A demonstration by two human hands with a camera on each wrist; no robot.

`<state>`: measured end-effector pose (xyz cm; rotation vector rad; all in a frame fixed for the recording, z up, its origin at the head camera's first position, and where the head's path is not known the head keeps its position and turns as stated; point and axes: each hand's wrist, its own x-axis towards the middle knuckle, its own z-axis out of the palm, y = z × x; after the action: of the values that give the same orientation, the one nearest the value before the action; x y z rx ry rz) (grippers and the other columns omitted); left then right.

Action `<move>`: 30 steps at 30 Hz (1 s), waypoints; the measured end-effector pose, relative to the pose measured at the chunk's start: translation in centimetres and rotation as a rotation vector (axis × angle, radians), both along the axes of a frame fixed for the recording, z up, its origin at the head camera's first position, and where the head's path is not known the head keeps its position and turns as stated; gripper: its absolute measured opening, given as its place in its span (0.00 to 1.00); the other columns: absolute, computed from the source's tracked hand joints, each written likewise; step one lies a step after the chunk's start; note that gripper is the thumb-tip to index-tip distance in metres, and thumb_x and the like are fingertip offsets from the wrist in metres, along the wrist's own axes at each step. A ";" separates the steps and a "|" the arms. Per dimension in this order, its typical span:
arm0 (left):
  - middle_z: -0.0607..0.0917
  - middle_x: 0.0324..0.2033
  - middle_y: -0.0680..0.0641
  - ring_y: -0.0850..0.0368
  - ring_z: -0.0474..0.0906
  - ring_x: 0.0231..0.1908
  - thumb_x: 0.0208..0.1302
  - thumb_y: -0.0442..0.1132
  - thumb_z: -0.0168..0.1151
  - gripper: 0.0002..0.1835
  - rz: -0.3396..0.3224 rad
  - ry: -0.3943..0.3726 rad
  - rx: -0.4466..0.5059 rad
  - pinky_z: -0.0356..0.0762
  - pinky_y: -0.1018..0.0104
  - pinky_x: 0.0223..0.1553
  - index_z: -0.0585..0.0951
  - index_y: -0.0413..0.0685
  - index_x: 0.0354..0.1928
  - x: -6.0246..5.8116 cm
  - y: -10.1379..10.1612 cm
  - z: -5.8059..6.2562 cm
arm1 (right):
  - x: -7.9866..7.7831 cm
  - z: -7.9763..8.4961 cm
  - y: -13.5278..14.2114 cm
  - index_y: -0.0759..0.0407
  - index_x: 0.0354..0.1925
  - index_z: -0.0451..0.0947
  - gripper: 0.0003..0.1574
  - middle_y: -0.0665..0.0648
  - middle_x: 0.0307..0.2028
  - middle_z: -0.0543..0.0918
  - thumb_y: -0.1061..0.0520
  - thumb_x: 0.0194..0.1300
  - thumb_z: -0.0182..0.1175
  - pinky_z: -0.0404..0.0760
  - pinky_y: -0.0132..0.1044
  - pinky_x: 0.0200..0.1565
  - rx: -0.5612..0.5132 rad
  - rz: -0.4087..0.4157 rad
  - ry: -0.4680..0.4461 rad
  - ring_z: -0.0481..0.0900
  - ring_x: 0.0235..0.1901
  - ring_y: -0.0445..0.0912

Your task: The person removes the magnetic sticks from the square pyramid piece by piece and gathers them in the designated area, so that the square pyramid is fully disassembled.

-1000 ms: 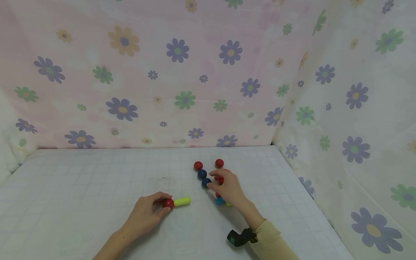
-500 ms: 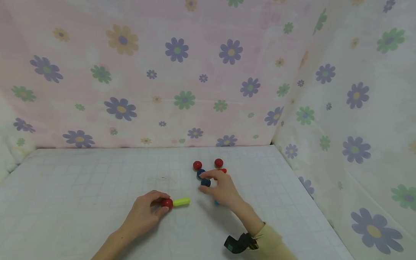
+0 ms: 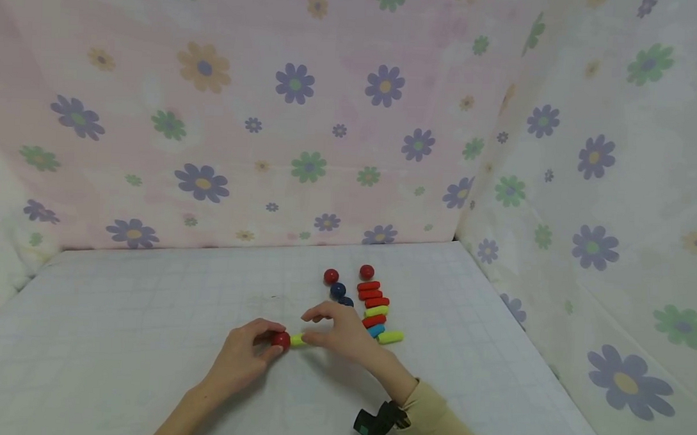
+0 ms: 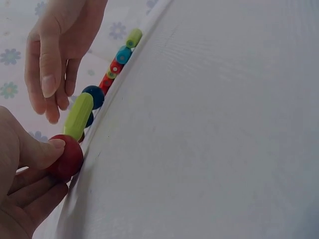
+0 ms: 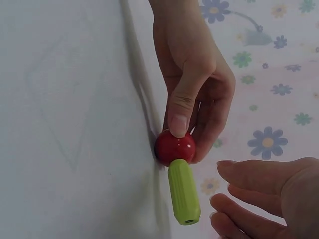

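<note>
My left hand [image 3: 248, 351] pinches a glossy red ball [image 5: 174, 148] between thumb and fingers, low over the table. From the ball sticks out a yellow-green ribbed rod [image 5: 183, 191], its far end bare with a small dark spot. My right hand [image 3: 344, 332] hovers just beside that rod, fingers loosely spread with nothing between them; in the head view it overlaps the rod's end. In the left wrist view the right hand [image 4: 57, 55] hangs above the rod, and a dark blue ball [image 4: 93, 97] shows behind the rod's far end.
Past my right hand lie two dark blue balls [image 3: 337, 290] and a red ball [image 3: 331, 276]. Another red ball [image 3: 366, 271] tops a row of red, yellow-green and blue rods [image 3: 374, 302]. Flowered cloth walls [image 3: 258, 176] enclose the white table [image 3: 149, 313] at back and right.
My right hand has moved left and nearer, from over the dark blue balls to beside the yellow-green rod, uncovering the row of rods. The left hand keeps its grip on the red ball.
</note>
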<state>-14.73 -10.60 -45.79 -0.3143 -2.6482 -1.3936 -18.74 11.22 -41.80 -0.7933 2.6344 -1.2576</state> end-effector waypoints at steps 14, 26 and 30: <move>0.87 0.40 0.54 0.60 0.85 0.44 0.52 0.22 0.72 0.19 0.013 -0.009 0.006 0.84 0.66 0.50 0.85 0.47 0.44 0.1 0.1 0.1 | -0.2 -2.2 -0.9 0.53 0.49 0.85 0.16 0.47 0.44 0.87 0.56 0.61 0.71 0.79 0.35 0.53 -0.004 0.042 -0.092 0.79 0.44 0.40; 0.87 0.40 0.54 0.60 0.85 0.43 0.53 0.25 0.72 0.17 -0.034 0.010 0.004 0.84 0.66 0.49 0.85 0.46 0.45 0.1 0.1 -0.1 | 0.0 -3.4 -1.3 0.48 0.46 0.86 0.12 0.44 0.42 0.86 0.57 0.62 0.70 0.77 0.29 0.47 -0.031 0.042 -0.069 0.76 0.40 0.37; 0.87 0.40 0.54 0.59 0.85 0.44 0.54 0.26 0.72 0.16 -0.057 0.021 0.011 0.84 0.67 0.49 0.85 0.44 0.46 0.1 -0.1 -0.1 | 0.0 -3.4 -1.4 0.48 0.45 0.86 0.11 0.44 0.40 0.86 0.56 0.62 0.70 0.76 0.29 0.46 -0.037 0.046 -0.058 0.76 0.39 0.38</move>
<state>-14.60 -10.67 -45.86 -0.4033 -2.6341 -1.4124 -18.73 9.87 -45.24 -0.8052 2.5398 -1.3012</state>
